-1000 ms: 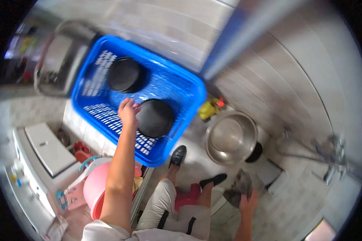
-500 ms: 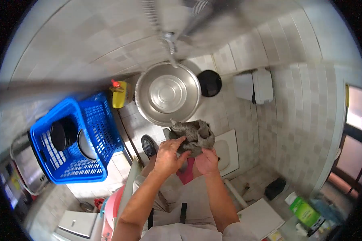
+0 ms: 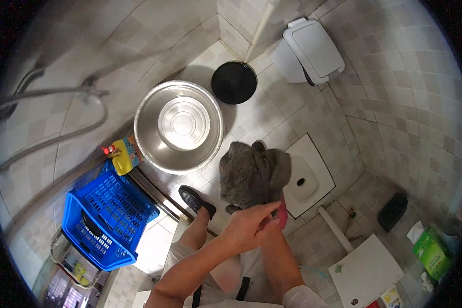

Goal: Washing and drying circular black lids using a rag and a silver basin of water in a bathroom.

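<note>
Beige-grey tiled walls (image 3: 405, 92) surround a pale tiled floor (image 3: 268, 120) — a white squat toilet (image 3: 315, 174) set into it.

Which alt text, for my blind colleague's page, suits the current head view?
A person's left hand and right hand meet at the near edge of a bunched gray cloth over a tiled floor. Beyond, leftward, is a metal basin, with a blue basket at lower left and a squat toilet right of the cloth.

two hands (image 3: 241, 230), one grey cloth (image 3: 252, 177), one metal basin (image 3: 184, 123), one blue basket (image 3: 119, 197), one yellow bottle (image 3: 122, 158), one lidded bin (image 3: 314, 50)
</note>
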Demonstrator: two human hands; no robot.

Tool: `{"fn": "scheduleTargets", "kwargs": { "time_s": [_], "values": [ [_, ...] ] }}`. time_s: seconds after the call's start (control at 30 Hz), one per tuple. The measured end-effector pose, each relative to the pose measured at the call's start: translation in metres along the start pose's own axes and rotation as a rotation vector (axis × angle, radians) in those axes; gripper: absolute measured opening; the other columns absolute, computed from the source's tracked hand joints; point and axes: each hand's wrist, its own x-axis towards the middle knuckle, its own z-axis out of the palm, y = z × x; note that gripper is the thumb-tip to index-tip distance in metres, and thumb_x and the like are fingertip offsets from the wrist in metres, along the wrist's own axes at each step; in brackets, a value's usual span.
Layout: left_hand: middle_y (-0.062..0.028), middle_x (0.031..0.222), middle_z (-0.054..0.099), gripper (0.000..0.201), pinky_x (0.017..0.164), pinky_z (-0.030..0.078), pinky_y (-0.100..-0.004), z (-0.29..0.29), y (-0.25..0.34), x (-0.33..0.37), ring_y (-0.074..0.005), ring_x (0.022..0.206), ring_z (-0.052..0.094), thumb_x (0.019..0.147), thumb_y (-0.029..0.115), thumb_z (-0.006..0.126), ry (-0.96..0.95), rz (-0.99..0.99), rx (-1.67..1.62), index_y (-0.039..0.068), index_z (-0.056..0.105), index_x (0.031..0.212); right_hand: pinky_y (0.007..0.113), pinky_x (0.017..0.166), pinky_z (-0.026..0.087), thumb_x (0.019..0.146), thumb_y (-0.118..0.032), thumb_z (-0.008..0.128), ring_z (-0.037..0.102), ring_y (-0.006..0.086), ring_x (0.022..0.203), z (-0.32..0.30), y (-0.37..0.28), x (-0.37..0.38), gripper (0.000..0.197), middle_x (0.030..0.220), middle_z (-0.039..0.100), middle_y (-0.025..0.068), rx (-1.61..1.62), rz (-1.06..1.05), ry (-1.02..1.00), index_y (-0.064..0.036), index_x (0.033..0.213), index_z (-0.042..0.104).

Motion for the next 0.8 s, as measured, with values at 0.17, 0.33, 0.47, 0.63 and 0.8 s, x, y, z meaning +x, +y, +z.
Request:
{"fn": "scheduleTargets", "kwargs": {
  "time_s": [0.17, 0.33, 0.47, 0.63, 0.8],
  "values": [
    [-0.0053, 0.081, 0.065, 0.029, 0.063, 0.049, -0.0265, -0.014, -0.056, 0.055, -0.0118, 0.069, 0.060, 0.086, 0.011, 0.064, 0.466, 0.062, -0.031, 0.003, 0.062, 0.114, 0.042, 0.098, 0.042, 0.087, -0.022, 0.053, 0.057, 0.0298, 0.105, -0.026, -0.008, 0.062, 0.043, 0.117, 0.059, 0.0121, 0.071, 0.070, 0.028, -0.0052, 0.126, 0.051],
    [-0.0034, 0.083, 0.064, 0.020, 0.066, 0.047, -0.0257, -0.052, -0.165, 0.197, -0.0121, 0.073, 0.058, 0.089, 0.013, 0.063, 0.623, -0.110, -0.017, 0.002, 0.063, 0.105, 0.043, 0.098, 0.042, 0.087, -0.023, 0.054, 0.056, 0.0299, 0.106, -0.069, -0.007, 0.087, 0.043, 0.118, 0.059, 0.0123, 0.107, 0.122, 0.058, -0.0052, 0.126, 0.052],
    [-0.0095, 0.089, 0.065, 0.024, 0.073, 0.050, -0.0360, -0.048, -0.261, 0.289, -0.0236, 0.081, 0.063, 0.085, 0.015, 0.065, 0.465, -0.070, 0.580, 0.004, 0.062, 0.106, 0.043, 0.098, 0.042, 0.087, -0.023, 0.054, 0.056, 0.0300, 0.107, -0.113, -0.009, 0.094, 0.043, 0.118, 0.059, 0.0124, 0.113, 0.147, 0.048, -0.0051, 0.125, 0.052],
    [-0.0124, 0.109, 0.058, 0.026, 0.087, 0.050, -0.0436, -0.043, -0.310, 0.361, -0.0316, 0.105, 0.057, 0.082, 0.016, 0.064, 0.220, -0.174, 1.185, 0.006, 0.060, 0.105, 0.043, 0.098, 0.042, 0.087, -0.024, 0.055, 0.055, 0.0301, 0.108, -0.179, -0.020, 0.078, 0.042, 0.119, 0.058, 0.0126, 0.085, 0.144, 0.073, -0.0051, 0.125, 0.052],
    [-0.0115, 0.105, 0.061, 0.019, 0.087, 0.049, -0.0430, -0.044, -0.330, 0.398, -0.0274, 0.101, 0.060, 0.084, 0.013, 0.057, 0.115, -0.197, 1.360, 0.007, 0.060, 0.103, 0.043, 0.098, 0.042, 0.087, -0.024, 0.056, 0.055, 0.0302, 0.108, -0.215, -0.030, 0.064, 0.042, 0.120, 0.058, 0.0128, 0.025, 0.112, 0.098, -0.0050, 0.124, 0.053]
  ]
}}
